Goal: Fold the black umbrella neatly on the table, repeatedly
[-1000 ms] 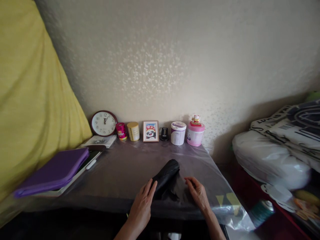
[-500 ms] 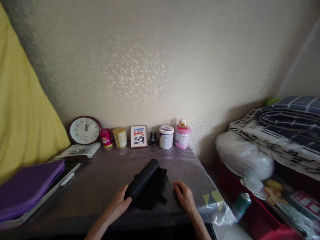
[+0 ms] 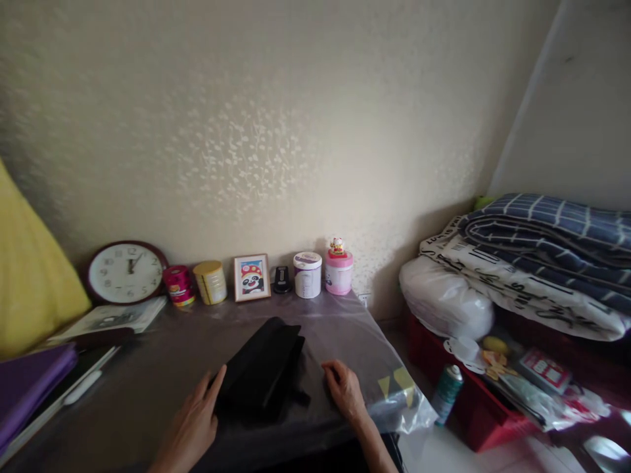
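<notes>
The black cloth (image 3: 261, 361) has just loosened: half a second ago it was a tight roll with a flap beside it, and now it is a wider, flatter bundle with layered edges on its right side. That seems to mean it is partly opened, with folds left in it. It lies on the table (image 3: 320, 322), near the front edge. The left hand (image 3: 192, 420) is at its left side, fingers stretched out and close together; whether they pinch the cloth, I cannot tell. The right hand (image 3: 348, 391) is loosely curled just beyond the cloth's right side, holding nothing visible — whether its fingertips press together, I cannot tell.

For moving, a stretch of tabletop runs from the cloth back to the picture frame (image 3: 252, 278), and another left to the purple folder (image 3: 34, 387). The table's right edge is near the right hand — past it stand a spray can (image 3: 447, 394) and a red bin (image 3: 478, 420).
</notes>
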Tool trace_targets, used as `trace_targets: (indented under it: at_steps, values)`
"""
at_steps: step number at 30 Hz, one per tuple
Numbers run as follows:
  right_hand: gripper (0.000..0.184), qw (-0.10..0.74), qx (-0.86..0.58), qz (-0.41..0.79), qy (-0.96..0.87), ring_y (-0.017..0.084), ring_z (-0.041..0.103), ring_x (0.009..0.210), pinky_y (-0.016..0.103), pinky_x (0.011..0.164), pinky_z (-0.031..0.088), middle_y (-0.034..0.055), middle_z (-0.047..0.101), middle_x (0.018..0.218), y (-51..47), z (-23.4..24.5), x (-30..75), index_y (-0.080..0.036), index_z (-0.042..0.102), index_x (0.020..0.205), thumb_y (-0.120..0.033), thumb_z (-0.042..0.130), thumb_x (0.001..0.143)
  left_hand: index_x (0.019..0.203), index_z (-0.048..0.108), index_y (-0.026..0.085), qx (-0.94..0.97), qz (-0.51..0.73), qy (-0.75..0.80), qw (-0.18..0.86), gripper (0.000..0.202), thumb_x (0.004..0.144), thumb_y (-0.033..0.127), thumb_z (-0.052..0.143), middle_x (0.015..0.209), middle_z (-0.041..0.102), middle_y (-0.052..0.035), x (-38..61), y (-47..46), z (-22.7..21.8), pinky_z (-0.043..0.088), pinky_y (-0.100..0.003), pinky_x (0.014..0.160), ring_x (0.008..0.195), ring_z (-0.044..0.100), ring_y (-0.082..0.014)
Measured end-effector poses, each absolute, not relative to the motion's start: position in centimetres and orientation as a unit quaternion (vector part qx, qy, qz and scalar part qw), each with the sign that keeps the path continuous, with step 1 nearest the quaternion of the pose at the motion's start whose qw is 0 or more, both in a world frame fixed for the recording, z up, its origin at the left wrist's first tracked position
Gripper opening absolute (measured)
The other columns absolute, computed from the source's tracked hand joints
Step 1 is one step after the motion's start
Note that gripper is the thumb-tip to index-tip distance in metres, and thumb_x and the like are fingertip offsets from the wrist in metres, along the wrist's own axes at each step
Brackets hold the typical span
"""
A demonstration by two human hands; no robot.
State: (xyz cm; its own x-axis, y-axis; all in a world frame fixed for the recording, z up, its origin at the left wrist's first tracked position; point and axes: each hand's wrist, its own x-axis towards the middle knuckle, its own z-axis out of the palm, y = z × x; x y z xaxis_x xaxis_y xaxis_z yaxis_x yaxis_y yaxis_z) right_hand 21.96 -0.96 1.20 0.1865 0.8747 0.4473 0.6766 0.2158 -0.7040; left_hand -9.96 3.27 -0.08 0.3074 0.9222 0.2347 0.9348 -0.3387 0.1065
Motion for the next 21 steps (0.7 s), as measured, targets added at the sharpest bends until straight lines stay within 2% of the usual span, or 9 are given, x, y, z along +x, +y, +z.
trace_targets:
  at_steps: [2,5,7,9,12,14,17,19,21]
  values:
    - [0.026,0.460,-0.617,0.110,-0.629,0.018,0.063,0.078,0.026,0.071,0.046,0.0058,0.069,0.082,-0.9,1.1,22.1,-0.020,0.065,0.085,-0.030,0.042,0.084,0.140,0.009,0.013,-0.786,-0.098,-0.611,0.000,0.071,0.073,0.006,0.030,0.135,0.034,-0.0215,-9.9,3.7,1.0,0.043,-0.038,0.088,0.118,0.046,-0.0286]
    - [0.028,0.459,-0.614,0.113,-0.632,0.019,0.063,0.080,0.028,0.073,0.046,0.0065,0.069,0.084,-0.7,0.8,22.3,-0.020,0.065,0.088,-0.032,0.041,0.084,0.139,0.014,0.020,-0.753,-0.113,-0.641,-0.097,0.070,0.073,0.006,0.030,0.126,0.043,-0.0204,-9.5,4.0,3.0,0.046,-0.043,0.077,0.095,0.060,-0.0278]
    - [0.029,0.458,-0.612,0.116,-0.635,0.020,0.063,0.080,0.029,0.074,0.046,0.0065,0.069,0.085,-0.5,0.6,22.5,-0.020,0.065,0.088,-0.035,0.040,0.084,0.136,0.024,0.019,-0.738,-0.143,-0.633,-0.183,0.069,0.069,0.007,0.038,0.115,0.054,-0.0154,-9.3,4.0,4.1,0.043,-0.039,0.083,0.098,0.059,-0.0250]
    - [0.030,0.457,-0.610,0.118,-0.636,0.020,0.063,0.081,0.029,0.074,0.046,0.0065,0.069,0.085,-0.3,0.5,22.6,-0.020,0.065,0.087,-0.037,0.040,0.083,0.131,0.031,0.021,-0.731,-0.160,-0.622,-0.231,0.065,0.068,0.011,0.041,0.095,0.062,-0.0071,-9.3,4.0,5.0,0.046,-0.030,0.076,0.088,0.062,-0.0189]
    - [0.031,0.454,-0.613,0.117,-0.636,0.021,0.064,0.080,0.029,0.073,0.047,0.0066,0.069,0.084,-0.3,0.6,22.6,-0.021,0.065,0.087,-0.039,0.041,0.083,0.112,0.048,0.016,-0.712,-0.173,-0.611,-0.300,0.039,0.076,0.027,0.038,0.061,0.059,0.0014,-9.0,3.4,5.8,0.046,-0.024,0.054,0.055,0.059,-0.0144]
    - [0.031,0.450,-0.615,0.117,-0.636,0.020,0.064,0.079,0.029,0.072,0.047,0.0063,0.069,0.083,-0.3,0.7,22.6,-0.021,0.065,0.086,-0.039,0.040,0.083,0.091,0.055,0.016,-0.703,-0.183,-0.606,-0.325,0.034,0.080,0.040,0.033,0.052,0.054,0.0027,-8.6,2.9,6.3,0.045,-0.024,0.048,0.047,0.055,-0.0136]
    - [0.031,0.450,-0.615,0.115,-0.638,0.021,0.064,0.078,0.029,0.072,0.047,0.0064,0.069,0.082,-0.4,0.7,22.6,-0.021,0.065,0.085,-0.039,0.040,0.083,0.079,0.055,0.017,-0.704,-0.203,-0.605,-0.312,0.036,0.079,0.047,0.035,0.054,0.055,0.0008,-8.1,2.6,7.3,0.045,-0.026,0.052,0.051,0.057,-0.0155]
    - [0.030,0.452,-0.615,0.116,-0.636,0.021,0.064,0.078,0.029,0.071,0.047,0.0066,0.069,0.082,-0.4,0.7,22.6,-0.021,0.064,0.085,-0.039,0.041,0.082,0.087,0.055,0.018,-0.711,-0.220,-0.611,-0.271,0.027,0.075,0.038,0.043,0.062,0.059,-0.0022,-8.0,2.7,8.0,0.045,-0.029,0.060,0.062,0.061,-0.0190]
    - [0.029,0.458,-0.612,0.122,-0.633,0.021,0.064,0.078,0.029,0.071,0.046,0.0064,0.069,0.082,-0.4,0.8,22.6,-0.021,0.064,0.086,-0.037,0.041,0.082,0.099,0.054,0.019,-0.718,-0.238,-0.614,-0.226,0.031,0.069,0.027,0.048,0.077,0.063,-0.0054,-7.9,2.8,8.6,0.043,-0.032,0.070,0.078,0.062,-0.0227]
